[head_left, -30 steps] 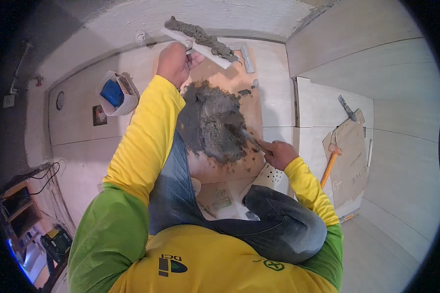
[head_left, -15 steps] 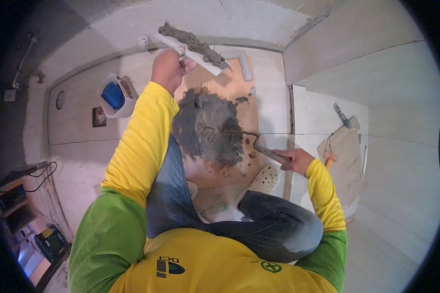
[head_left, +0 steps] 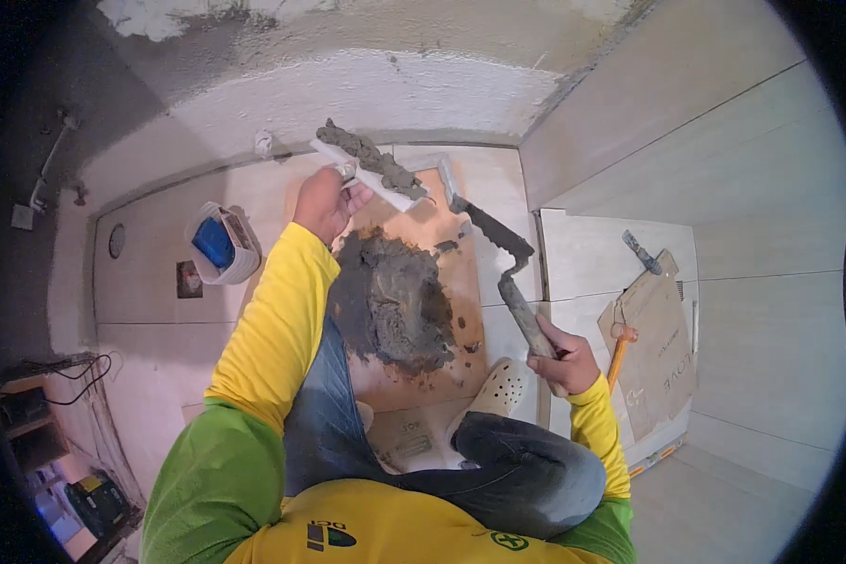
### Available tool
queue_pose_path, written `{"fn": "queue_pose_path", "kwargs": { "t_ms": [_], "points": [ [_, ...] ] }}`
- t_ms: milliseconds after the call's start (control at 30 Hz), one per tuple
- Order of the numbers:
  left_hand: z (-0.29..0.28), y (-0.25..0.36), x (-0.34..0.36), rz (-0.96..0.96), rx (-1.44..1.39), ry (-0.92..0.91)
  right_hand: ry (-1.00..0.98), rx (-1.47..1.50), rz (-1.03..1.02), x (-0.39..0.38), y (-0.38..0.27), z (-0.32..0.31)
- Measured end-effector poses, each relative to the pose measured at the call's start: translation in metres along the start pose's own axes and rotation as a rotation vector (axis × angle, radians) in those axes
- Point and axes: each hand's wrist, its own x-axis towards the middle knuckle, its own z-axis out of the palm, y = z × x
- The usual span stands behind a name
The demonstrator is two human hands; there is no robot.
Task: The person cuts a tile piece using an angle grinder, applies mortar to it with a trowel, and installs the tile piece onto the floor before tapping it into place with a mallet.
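Note:
My left hand (head_left: 327,205) is closed on the handle of a white flat plastering trowel (head_left: 327,150), tilted above the far part of a board. A long ridge of wet grey mortar (head_left: 371,160) lies along its blade. On the right, my right hand (head_left: 567,355) grips the handle of a narrow cranked trowel (head_left: 520,315), its blade smeared with mortar and pointing away from me. Below my left hand, a spread of grey mortar (head_left: 395,296) covers the middle of the brown board (head_left: 470,362). Another grey flat tool (head_left: 446,179) lies at the board's far edge.
A white bucket (head_left: 235,268) with a blue thing inside stands left, by a square floor opening (head_left: 189,279). Cardboard (head_left: 653,348) lies right, with an orange-headed hammer (head_left: 620,352) and a mortar-stained tool (head_left: 641,252) on it. A rough wall (head_left: 404,89) rises ahead. My shoe (head_left: 500,385) is beside the board.
The cranked trowel has come up off the mortar and swung so its blade points away from me. The view has tilted upward; my left hand still holds the loaded plastering trowel.

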Motion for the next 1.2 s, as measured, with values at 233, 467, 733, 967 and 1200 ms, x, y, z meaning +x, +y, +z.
{"fn": "queue_pose_path", "kwargs": {
  "t_ms": [233, 467, 733, 967, 1200],
  "points": [
    [0.02, -0.002, -0.007, -0.161, 0.017, -0.123, 0.044, -0.104, -0.203, 0.026, 0.005, 0.009],
    [0.012, -0.012, 0.006, -0.204, -0.028, -0.153, 0.147, -0.393, -0.329, 0.035, 0.014, 0.012],
    [0.015, -0.004, 0.006, -0.022, -0.087, -0.085, 0.266, -0.56, -0.327, 0.016, 0.029, 0.004],
    [0.023, -0.017, 0.012, 0.004, -0.18, -0.112, 0.146, 0.036, -0.038, 0.027, 0.016, 0.023],
    [0.026, -0.022, 0.012, 0.02, -0.179, -0.137, 0.088, -0.075, -0.035, 0.027, 0.018, 0.017]
  ]
}}
